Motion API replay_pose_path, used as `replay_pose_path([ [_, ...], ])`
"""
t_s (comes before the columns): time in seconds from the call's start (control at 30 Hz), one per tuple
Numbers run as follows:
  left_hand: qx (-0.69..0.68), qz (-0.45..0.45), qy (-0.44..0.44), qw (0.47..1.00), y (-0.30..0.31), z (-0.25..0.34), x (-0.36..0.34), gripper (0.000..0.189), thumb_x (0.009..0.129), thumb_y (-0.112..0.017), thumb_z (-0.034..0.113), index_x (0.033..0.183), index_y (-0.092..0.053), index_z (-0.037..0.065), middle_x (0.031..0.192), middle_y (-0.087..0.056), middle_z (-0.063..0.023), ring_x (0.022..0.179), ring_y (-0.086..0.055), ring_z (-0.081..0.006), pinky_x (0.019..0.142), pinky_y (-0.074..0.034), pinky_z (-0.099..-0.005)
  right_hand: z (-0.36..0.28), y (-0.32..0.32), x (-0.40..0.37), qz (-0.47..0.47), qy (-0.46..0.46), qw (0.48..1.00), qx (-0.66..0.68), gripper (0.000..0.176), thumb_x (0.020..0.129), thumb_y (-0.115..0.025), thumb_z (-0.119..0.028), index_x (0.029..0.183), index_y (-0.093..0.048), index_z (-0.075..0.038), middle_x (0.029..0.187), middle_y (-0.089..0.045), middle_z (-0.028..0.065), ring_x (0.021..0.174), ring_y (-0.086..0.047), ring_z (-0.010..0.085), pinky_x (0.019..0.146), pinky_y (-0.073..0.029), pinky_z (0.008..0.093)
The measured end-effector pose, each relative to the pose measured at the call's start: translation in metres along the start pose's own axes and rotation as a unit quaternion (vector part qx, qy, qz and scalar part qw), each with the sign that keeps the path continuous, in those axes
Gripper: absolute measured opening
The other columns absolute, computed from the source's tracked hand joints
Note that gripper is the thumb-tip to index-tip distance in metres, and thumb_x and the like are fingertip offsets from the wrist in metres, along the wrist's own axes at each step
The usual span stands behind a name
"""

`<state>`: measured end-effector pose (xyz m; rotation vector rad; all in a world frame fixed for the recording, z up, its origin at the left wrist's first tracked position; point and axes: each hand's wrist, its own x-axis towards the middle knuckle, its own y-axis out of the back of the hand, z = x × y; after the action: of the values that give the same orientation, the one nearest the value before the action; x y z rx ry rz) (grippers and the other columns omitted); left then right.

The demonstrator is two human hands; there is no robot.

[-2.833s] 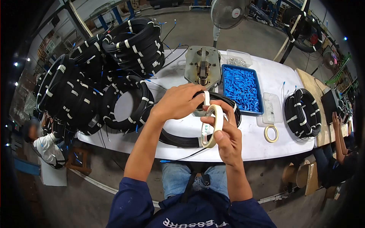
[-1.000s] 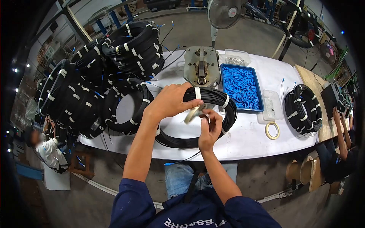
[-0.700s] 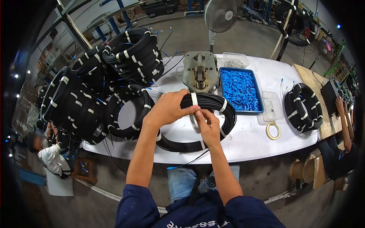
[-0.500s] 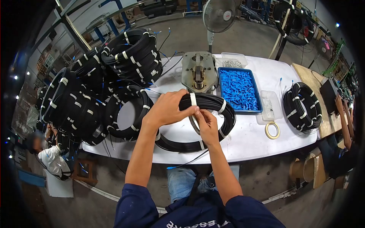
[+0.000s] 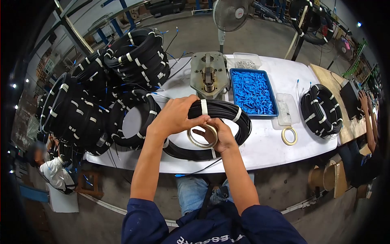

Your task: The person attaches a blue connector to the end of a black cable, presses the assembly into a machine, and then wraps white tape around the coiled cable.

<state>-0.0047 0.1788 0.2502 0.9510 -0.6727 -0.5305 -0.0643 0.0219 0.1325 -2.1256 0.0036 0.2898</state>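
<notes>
Cable coil (image 5: 233, 122) lay near the tabletop's (image 5: 264, 150) front edge, its oval running left to right; left hand (image 5: 174, 116) clasped its far arc, right hand (image 5: 221, 138) pinched a tape roll (image 5: 202, 137) (hole upward) inside it.

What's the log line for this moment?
left hand: grips cable coil beside white tape band | right hand: holds tape roll inside coil ring | coil: on white table
</notes>
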Motion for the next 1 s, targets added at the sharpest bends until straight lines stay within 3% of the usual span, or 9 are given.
replay_pose_path([
  [0.13, 0.016, -0.009, 0.004, 1.000, 0.001, 0.002, -0.001, 0.060, 0.081, -0.075, 0.050, 0.111, -0.061, 0.000, 0.088, -0.068, -0.0207, 0.086, -0.064, -0.0411, 0.077, -0.050, -0.0448, -0.004, 0.007, 0.000, -0.010, -0.054, 0.998, 0.023, 0.023, 0.094, -0.055, -0.015, 0.097, -0.066, 0.005, 0.090, -0.069, 0.0131, 0.088, -0.069, 0.0251, 0.089, -0.058, 0.0444],
  [0.33, 0.006, -0.004, -0.027, 1.000, -0.004, 0.010, 0.001, 0.059, 0.080, -0.075, 0.050, 0.108, -0.062, 0.000, 0.090, -0.068, -0.0219, 0.085, -0.064, -0.0427, 0.076, -0.050, -0.0446, 0.016, 0.014, 0.016, -0.082, -0.123, 0.989, 0.019, 0.025, 0.100, -0.051, -0.025, 0.109, -0.064, -0.005, 0.115, -0.064, 0.0144, 0.109, -0.063, 0.0312, 0.101, -0.045, 0.0577],
  [0.47, 0.005, 0.000, -0.041, 0.999, -0.011, 0.004, 0.010, 0.063, 0.078, -0.075, 0.054, 0.107, -0.062, 0.000, 0.088, -0.067, -0.0227, 0.079, -0.064, -0.0430, 0.071, -0.050, -0.0448, 0.006, -0.009, -0.006, -0.012, 0.000, 0.991, -0.134, 0.024, 0.097, -0.056, -0.013, 0.116, -0.061, -0.001, 0.120, -0.063, 0.0146, 0.114, -0.062, 0.0267, 0.091, -0.055, 0.0505],
  [0.5, 0.010, -0.003, -0.024, 1.000, -0.011, 0.003, 0.011, 0.065, 0.077, -0.075, 0.055, 0.108, -0.062, -0.001, 0.086, -0.067, -0.0226, 0.080, -0.064, -0.0424, 0.071, -0.049, -0.0452, 0.008, 0.008, 0.001, -0.024, 0.037, 0.980, -0.196, 0.036, 0.093, -0.062, -0.012, 0.126, -0.056, 0.001, 0.112, -0.067, 0.0098, 0.102, -0.067, 0.0229, 0.090, -0.057, 0.0399],
  [0.63, 0.054, 0.030, -0.038, 0.997, -0.016, -0.003, 0.008, 0.066, 0.078, -0.076, 0.054, 0.108, -0.061, -0.002, 0.086, -0.067, -0.0221, 0.080, -0.064, -0.0419, 0.071, -0.049, -0.0451, 0.006, 0.040, 0.013, 0.070, 0.175, 0.738, -0.648, 0.017, 0.093, -0.061, -0.021, 0.094, -0.074, -0.010, 0.104, -0.070, 0.0099, 0.096, -0.066, 0.0337, 0.086, -0.051, 0.0421],
  [0.67, 0.053, 0.030, -0.040, 0.997, -0.016, -0.001, 0.008, 0.066, 0.078, -0.076, 0.054, 0.108, -0.061, -0.002, 0.086, -0.067, -0.0221, 0.080, -0.064, -0.0419, 0.071, -0.049, -0.0451, 0.016, 0.054, 0.023, 0.072, 0.176, 0.737, -0.649, 0.017, 0.093, -0.061, -0.021, 0.094, -0.074, -0.010, 0.104, -0.070, 0.0099, 0.096, -0.066, 0.0337, 0.086, -0.051, 0.0421],
  [0.73, 0.049, 0.022, -0.037, 0.998, -0.016, 0.003, 0.008, 0.062, 0.078, -0.078, 0.050, 0.109, -0.061, -0.001, 0.088, -0.068, -0.0214, 0.082, -0.065, -0.0413, 0.072, -0.050, -0.0444, 0.041, 0.080, 0.040, 0.100, 0.196, 0.534, -0.816, 0.022, 0.092, -0.058, -0.026, 0.088, -0.073, -0.010, 0.104, -0.069, 0.0092, 0.101, -0.061, 0.0340, 0.087, -0.049, 0.0458],
  [0.87, 0.052, 0.046, -0.054, 0.996, -0.018, 0.003, 0.007, 0.052, 0.076, -0.080, 0.037, 0.108, -0.062, 0.001, 0.091, -0.069, -0.0202, 0.083, -0.065, -0.0408, 0.073, -0.051, -0.0444, 0.072, 0.106, 0.044, 0.061, 0.251, 0.405, -0.877, 0.024, 0.086, -0.064, -0.031, 0.097, -0.074, -0.012, 0.103, -0.067, 0.0050, 0.109, -0.054, 0.0304, 0.093, -0.044, 0.0447],
  [1.0, 0.034, 0.061, -0.018, 0.997, -0.020, 0.007, 0.005, 0.044, 0.069, -0.081, 0.022, 0.105, -0.063, 0.005, 0.091, -0.070, -0.0174, 0.083, -0.065, -0.0394, 0.072, -0.052, -0.0447, 0.073, 0.105, 0.040, 0.068, 0.260, 0.442, -0.856, 0.034, 0.082, -0.071, -0.029, 0.112, -0.070, -0.013, 0.107, -0.067, 0.0042, 0.113, -0.052, 0.0292, 0.097, -0.041, 0.0434],
])
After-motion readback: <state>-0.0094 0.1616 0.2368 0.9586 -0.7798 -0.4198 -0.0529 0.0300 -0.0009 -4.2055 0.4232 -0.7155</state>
